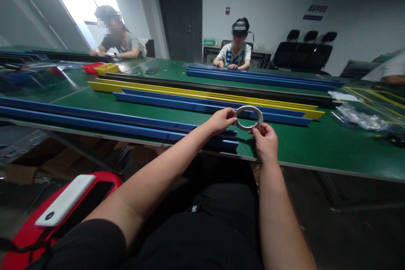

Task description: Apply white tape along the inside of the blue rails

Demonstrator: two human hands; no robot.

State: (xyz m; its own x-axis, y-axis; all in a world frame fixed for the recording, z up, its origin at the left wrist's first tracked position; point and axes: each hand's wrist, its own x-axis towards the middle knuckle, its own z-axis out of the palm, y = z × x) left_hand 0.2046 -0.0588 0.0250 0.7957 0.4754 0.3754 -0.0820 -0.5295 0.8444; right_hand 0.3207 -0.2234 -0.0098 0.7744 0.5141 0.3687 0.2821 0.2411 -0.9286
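Observation:
A thin, pale grey roll of tape (243,127) is held up over the near edge of the green table, its open centre facing me. My left hand (222,120) pinches the roll's left side between thumb and fingers. At its lower right, the thumb and fingers of my right hand (266,140) grip the rim. Just behind the roll lie a blue channel strip (177,104) and a yellow strip (103,87). Another blue strip (126,125) runs along the table's near edge, its right end below my left hand.
Black strips (152,80) and more blue strips (253,77) lie farther back on the table (316,147). Crumpled clear plastic (360,117) is at right. Two people sit across the table, and a sleeve shows at far right. A red stool (25,236) holds a white device (66,200).

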